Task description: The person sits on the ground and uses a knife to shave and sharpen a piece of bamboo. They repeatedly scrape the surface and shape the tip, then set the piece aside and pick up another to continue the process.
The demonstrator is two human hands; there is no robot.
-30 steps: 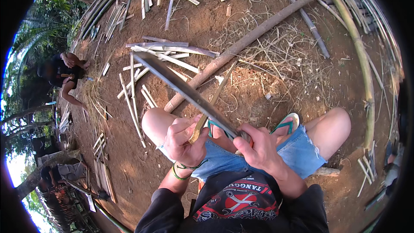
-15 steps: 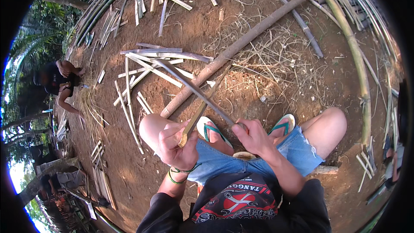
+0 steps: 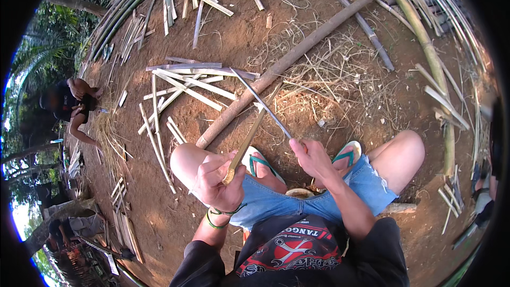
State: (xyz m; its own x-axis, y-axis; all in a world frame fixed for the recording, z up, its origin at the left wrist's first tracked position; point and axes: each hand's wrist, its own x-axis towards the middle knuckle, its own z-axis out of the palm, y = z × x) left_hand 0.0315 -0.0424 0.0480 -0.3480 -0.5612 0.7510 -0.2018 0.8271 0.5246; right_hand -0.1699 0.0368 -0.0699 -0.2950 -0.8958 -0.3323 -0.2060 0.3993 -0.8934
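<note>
— Head view, what do the hands hold?
— Left hand (image 3: 218,180) is closed around the near end of a bamboo strip (image 3: 252,133); right hand (image 3: 313,157) grips the handle of a long knife (image 3: 260,101), blade angled up and left.

— Where does the strip lie?
— Between the knees, rising from the left fist, crossing the blade above green sandals (image 3: 348,154).

— And beyond?
— A bamboo pole (image 3: 292,58) lies diagonally on the dirt ground (image 3: 223,37), split slats (image 3: 180,82) beside it. Another person (image 3: 71,103) crouches at far left.
</note>
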